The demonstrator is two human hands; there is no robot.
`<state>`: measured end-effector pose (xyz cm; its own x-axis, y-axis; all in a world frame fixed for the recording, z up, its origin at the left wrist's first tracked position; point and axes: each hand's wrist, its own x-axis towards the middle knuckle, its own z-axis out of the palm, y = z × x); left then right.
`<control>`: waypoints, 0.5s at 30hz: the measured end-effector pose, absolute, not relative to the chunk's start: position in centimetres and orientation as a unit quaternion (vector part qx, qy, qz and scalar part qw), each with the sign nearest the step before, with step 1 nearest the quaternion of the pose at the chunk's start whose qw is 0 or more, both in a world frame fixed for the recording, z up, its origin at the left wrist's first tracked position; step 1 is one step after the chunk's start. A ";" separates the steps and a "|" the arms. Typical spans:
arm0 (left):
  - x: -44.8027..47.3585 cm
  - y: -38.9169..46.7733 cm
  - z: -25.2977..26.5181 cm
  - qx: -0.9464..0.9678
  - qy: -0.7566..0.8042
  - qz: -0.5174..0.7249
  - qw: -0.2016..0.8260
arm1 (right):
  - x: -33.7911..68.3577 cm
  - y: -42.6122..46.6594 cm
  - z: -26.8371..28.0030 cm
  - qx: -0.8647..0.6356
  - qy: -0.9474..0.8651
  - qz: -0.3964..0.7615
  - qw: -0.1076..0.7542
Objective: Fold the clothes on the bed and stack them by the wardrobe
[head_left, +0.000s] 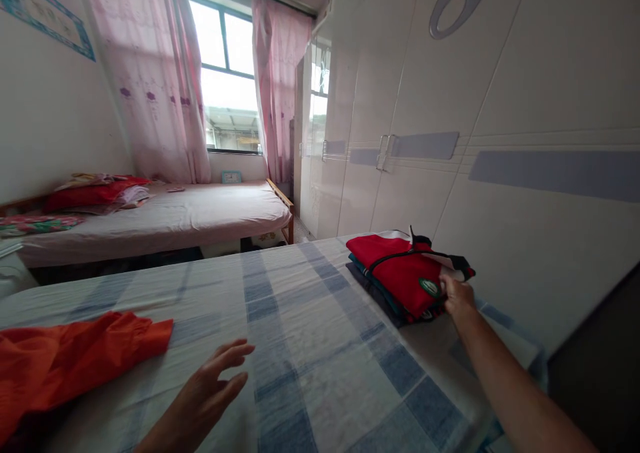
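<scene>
The right hand (457, 294) pinches the red garment (393, 266) just beside it, apparently to steady the stack (371, 291) underneath; the left hand (207, 381) hovers empty, half-spread, an orange garment (93, 356) to its left.

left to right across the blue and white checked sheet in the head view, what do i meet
Crumpled orange cloth garment → left hand → red-topped stack of folded cloth garments → right hand at the stack's right edge.

Orange cloth (83, 359) ran out of my view; the badge (429, 287) on the red top (400, 281) was too small to read.
</scene>
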<state>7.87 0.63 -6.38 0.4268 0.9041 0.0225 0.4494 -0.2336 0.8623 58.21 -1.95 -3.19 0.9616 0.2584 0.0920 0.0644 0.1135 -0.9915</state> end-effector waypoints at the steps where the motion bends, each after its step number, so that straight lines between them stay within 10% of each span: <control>1: 7.4 0.3 -6.5 0.736 0.463 0.279 0.406 | 57.8 -2.6 -3.1 -0.688 -0.110 0.020 0.717; 7: 5.3 -1.4 -8.5 0.760 0.473 0.295 0.336 | 52.3 -2.5 -0.1 -0.732 -0.447 -0.306 0.413; 15: 5.8 -3.4 -10.0 0.825 0.480 0.275 0.113 | 54.5 4.6 -3.6 -0.788 -0.575 -0.035 0.218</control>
